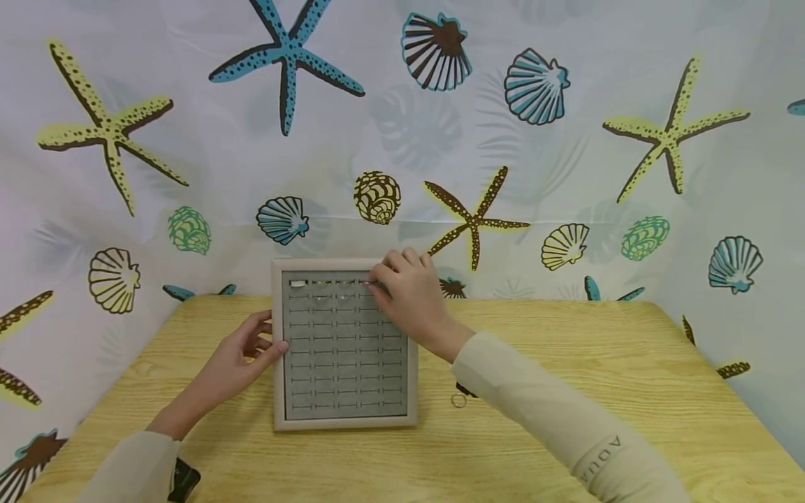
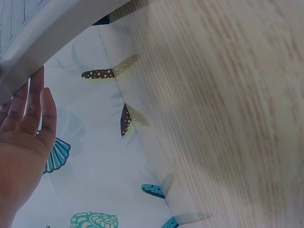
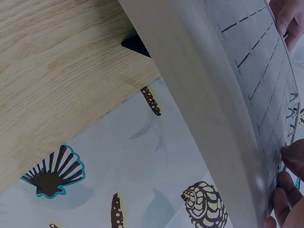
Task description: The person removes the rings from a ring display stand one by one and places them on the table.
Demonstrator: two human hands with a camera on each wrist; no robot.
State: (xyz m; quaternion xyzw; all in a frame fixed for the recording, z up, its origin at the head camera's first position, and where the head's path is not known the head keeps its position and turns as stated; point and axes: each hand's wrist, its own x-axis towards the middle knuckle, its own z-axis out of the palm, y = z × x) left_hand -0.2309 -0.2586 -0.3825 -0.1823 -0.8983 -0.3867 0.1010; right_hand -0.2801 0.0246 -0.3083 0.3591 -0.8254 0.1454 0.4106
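A ring display board (image 1: pixel 342 363) with a pale frame and grey slotted padding stands leaning on the table. My left hand (image 1: pixel 248 349) grips its left edge, thumb on the front and fingers behind. In the left wrist view, the left fingers (image 2: pixel 33 109) reach up to the frame's edge. My right hand (image 1: pixel 409 297) pinches a small ring (image 1: pixel 367 282) at the top row of slots, mostly hidden by the fingertips. Further left along that row sit several rings (image 1: pixel 321 283). In the right wrist view, the right fingertips (image 3: pixel 290 154) press close against the padding.
One loose ring (image 1: pixel 458 400) lies on the wooden table (image 1: pixel 566 363), right of the board near the right sleeve (image 1: pixel 534 391). A dark support piece (image 3: pixel 137 46) shows behind the frame. Cloth printed with starfish and shells (image 1: pixel 377 126) hangs around the table's back and sides.
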